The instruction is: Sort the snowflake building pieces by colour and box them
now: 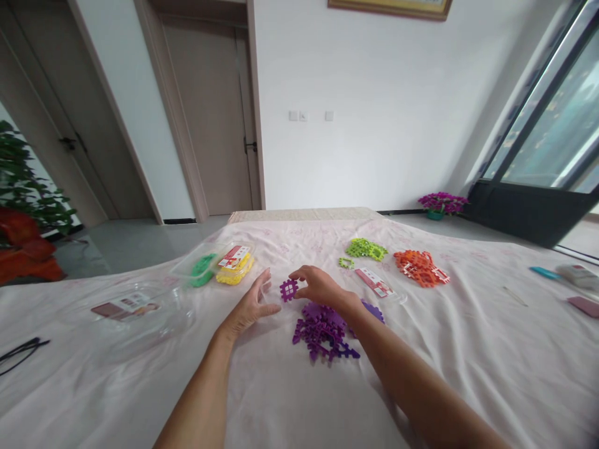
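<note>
Between the fingers and thumb of my right hand (321, 287) is a purple window-shaped building piece (289, 290), square with notched edges. My left hand (253, 305) is just left of it, thumb and fingers apart, with nothing in it. Below my right hand lies a heap of purple interlocking pieces (322, 330), partly covered by my right forearm. A clear plastic lid with a printed label (374, 282) lies right of my right hand.
Lime green pieces (366, 248) and orange pieces (420, 268) lie in piles at the back right. Clear containers hold green pieces (202, 270) and yellow pieces (234, 271) at the left. Nearer, another clear container (135, 318) and a black cord (21, 352) rest on the cloth.
</note>
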Demonstrator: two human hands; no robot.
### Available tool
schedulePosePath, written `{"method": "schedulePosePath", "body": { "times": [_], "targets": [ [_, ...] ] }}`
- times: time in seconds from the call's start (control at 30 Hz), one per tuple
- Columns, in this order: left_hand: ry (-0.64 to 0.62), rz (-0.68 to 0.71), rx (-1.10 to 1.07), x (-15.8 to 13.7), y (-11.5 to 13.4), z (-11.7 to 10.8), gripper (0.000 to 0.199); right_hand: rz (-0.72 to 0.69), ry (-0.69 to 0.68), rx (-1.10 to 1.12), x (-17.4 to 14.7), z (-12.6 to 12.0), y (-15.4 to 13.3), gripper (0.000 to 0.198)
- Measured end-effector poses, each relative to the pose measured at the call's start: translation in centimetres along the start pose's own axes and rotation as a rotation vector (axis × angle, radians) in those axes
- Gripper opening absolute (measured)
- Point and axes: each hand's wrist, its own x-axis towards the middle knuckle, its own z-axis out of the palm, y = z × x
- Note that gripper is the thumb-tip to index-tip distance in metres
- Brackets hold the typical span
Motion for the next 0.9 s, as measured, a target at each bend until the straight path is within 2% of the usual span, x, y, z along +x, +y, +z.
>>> {"method": "schedulePosePath", "body": {
  "times": [0.17, 0.37, 0.43, 0.5, 0.57, 0.63, 0.73, 0.83, 0.9],
  "targets": [
    [-0.020, -0.007, -0.054, 0.6, -0.2, 0.1, 0.116, 0.034, -0.239, 0.062, 2.3, 1.3, -0.6, 0.048],
    [-0.016, -0.021, -0.051, 0.5, -0.2, 0.3, 0.107, 0.020, -0.355, 0.133, 3.0, 1.7, -1.5, 0.046],
    [-0.010, -0.032, -0.055, 0.4, -0.2, 0.4, 0.104, 0.023, -0.322, 0.182, 2.6, 1.2, -1.5, 0.045],
    [0.009, -0.023, -0.069, 0.6, -0.4, 0.5, 0.100, 0.018, -0.209, 0.252, 1.8, 0.1, -1.2, 0.041],
    [0.059, 0.000, -0.091, 0.8, -0.7, 0.7, 0.093, 0.033, -0.090, 0.321, 0.6, -1.5, -0.5, 0.032],
    [0.134, 0.015, -0.111, 1.2, -1.1, 1.1, 0.084, 0.091, -0.051, 0.347, -0.8, -3.2, 0.4, 0.024],
    [0.234, 0.016, -0.127, 1.6, -1.2, 1.6, 0.073, 0.181, -0.166, 0.268, -2.5, -5.1, 1.6, 0.026],
    [0.265, 0.009, -0.125, 1.7, -1.2, 1.9, 0.067, 0.114, -0.270, 0.156, -3.2, -5.7, 2.0, 0.041],
    [0.267, -0.001, -0.120, 1.6, -1.1, 2.0, 0.064, 0.079, -0.260, 0.131, -3.3, -5.9, 1.8, 0.043]
  ]
}}
